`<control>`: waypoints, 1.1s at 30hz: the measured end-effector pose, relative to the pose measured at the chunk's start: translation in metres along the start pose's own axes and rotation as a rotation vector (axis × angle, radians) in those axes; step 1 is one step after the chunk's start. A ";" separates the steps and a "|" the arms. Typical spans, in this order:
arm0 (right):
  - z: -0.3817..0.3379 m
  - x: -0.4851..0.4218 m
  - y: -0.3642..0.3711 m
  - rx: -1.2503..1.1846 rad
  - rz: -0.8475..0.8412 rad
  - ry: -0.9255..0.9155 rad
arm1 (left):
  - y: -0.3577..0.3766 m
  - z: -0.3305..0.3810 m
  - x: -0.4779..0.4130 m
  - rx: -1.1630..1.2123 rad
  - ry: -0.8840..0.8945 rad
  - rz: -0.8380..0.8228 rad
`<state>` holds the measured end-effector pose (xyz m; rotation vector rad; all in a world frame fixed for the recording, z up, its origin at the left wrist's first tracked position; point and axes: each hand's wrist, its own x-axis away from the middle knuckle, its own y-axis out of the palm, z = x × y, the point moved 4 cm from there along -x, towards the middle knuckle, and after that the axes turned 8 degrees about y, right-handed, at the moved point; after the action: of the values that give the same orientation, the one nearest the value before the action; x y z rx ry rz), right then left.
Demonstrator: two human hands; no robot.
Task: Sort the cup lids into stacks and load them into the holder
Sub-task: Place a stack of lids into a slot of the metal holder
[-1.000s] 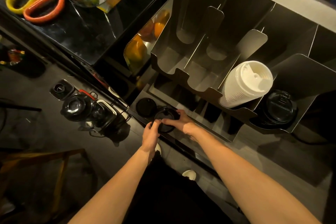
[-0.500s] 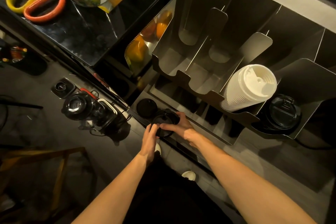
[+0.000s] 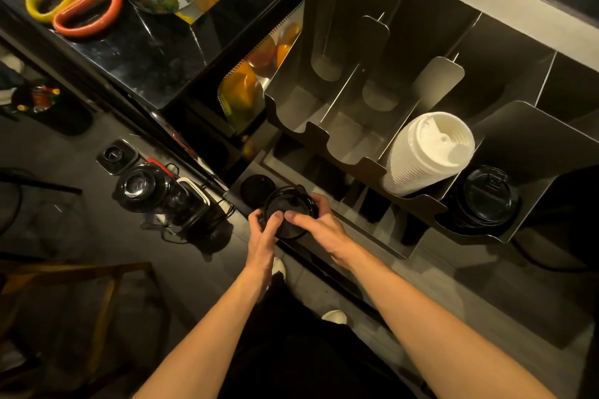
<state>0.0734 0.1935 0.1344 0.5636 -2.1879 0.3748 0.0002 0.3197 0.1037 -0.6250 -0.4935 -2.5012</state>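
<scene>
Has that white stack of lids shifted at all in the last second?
No. The white lid stack sits in the same holder slot, beside the black stack.

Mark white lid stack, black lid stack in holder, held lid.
white lid stack (image 3: 437,142): head view, top lid.
black lid stack (image 3: 484,196): head view, top lid.
held lid (image 3: 282,203): head view, top face.
</scene>
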 end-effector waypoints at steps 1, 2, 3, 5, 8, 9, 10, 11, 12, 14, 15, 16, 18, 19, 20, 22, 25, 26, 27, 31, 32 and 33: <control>-0.004 0.004 -0.002 0.034 0.009 -0.033 | 0.001 0.005 0.002 -0.006 0.029 0.010; -0.010 0.009 -0.004 0.065 0.024 -0.070 | 0.004 0.012 0.005 -0.011 0.060 0.016; -0.014 0.012 -0.006 0.094 0.034 -0.100 | 0.007 0.018 0.007 -0.018 0.084 0.019; -0.024 0.022 -0.010 0.147 0.042 -0.136 | 0.013 0.029 0.013 -0.026 0.127 0.015; -0.040 0.041 -0.016 0.243 0.075 -0.172 | 0.020 0.043 0.023 0.022 0.201 0.013; -0.047 0.049 -0.018 0.259 0.083 -0.192 | 0.021 0.047 0.025 0.036 0.227 0.015; -0.052 0.057 -0.020 0.266 0.087 -0.210 | 0.024 0.053 0.030 0.043 0.248 0.014; -0.057 0.065 -0.021 0.269 0.089 -0.231 | 0.026 0.058 0.034 0.050 0.264 0.010; -0.062 0.073 -0.023 0.271 0.090 -0.252 | 0.029 0.064 0.039 0.055 0.283 0.007; -0.069 0.089 -0.025 0.276 0.093 -0.308 | 0.034 0.075 0.049 0.070 0.306 0.013; -0.073 0.098 -0.026 0.283 0.101 -0.340 | 0.037 0.080 0.053 0.078 0.318 0.015; -0.077 0.105 -0.028 0.295 0.114 -0.369 | 0.040 0.084 0.057 0.074 0.335 0.011; -0.087 0.121 -0.032 0.343 0.160 -0.422 | 0.048 0.096 0.066 0.070 0.375 -0.005; -0.093 0.129 -0.034 0.378 0.190 -0.456 | 0.052 0.101 0.070 0.075 0.389 -0.014; -0.098 0.137 -0.037 0.411 0.219 -0.490 | 0.058 0.106 0.074 0.082 0.403 -0.026; -0.108 0.151 -0.044 0.476 0.272 -0.542 | 0.068 0.116 0.081 0.101 0.418 -0.032; -0.123 0.166 -0.055 0.568 0.340 -0.600 | 0.084 0.130 0.089 0.113 0.434 -0.056; -0.129 0.170 -0.060 0.592 0.354 -0.614 | 0.089 0.136 0.090 0.105 0.456 -0.057; -0.135 0.174 -0.065 0.615 0.360 -0.621 | 0.094 0.142 0.091 0.110 0.470 -0.063; -0.160 0.171 -0.085 0.683 0.328 -0.594 | 0.115 0.156 0.089 0.124 0.464 -0.106; -0.166 0.168 -0.090 0.690 0.314 -0.585 | 0.120 0.158 0.087 0.125 0.452 -0.114; -0.172 0.165 -0.095 0.695 0.293 -0.578 | 0.124 0.160 0.084 0.124 0.434 -0.115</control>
<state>0.1425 0.1448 0.3769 0.7908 -2.6851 1.2938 0.0577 0.2599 0.3067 0.0006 -0.5224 -2.5856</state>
